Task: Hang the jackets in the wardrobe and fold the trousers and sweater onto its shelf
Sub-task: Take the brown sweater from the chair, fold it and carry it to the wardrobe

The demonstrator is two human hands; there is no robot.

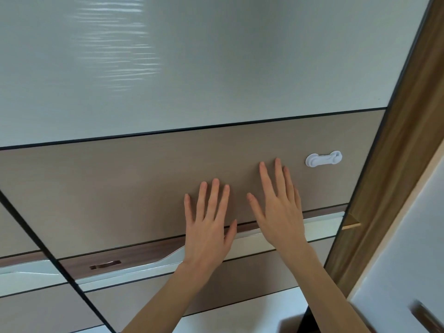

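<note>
The wardrobe's sliding door (120,193) fills the view, with a glossy pale upper panel and a taupe middle band. My left hand (209,219) lies flat on the taupe band, fingers straight and spread. My right hand (278,207) presses flat beside it, a little higher, fingers straight. Both palms cover part of the silver and brown handle strip (149,263) that crosses the door. No jackets, trousers or sweater are in view, and the wardrobe's inside is hidden.
A white plastic child lock (323,159) is stuck on the taupe band right of my right hand. A wood-grain frame (396,164) borders the door on the right. A neighbouring door panel (21,304) overlaps at lower left. A white surface (408,272) stands at far right.
</note>
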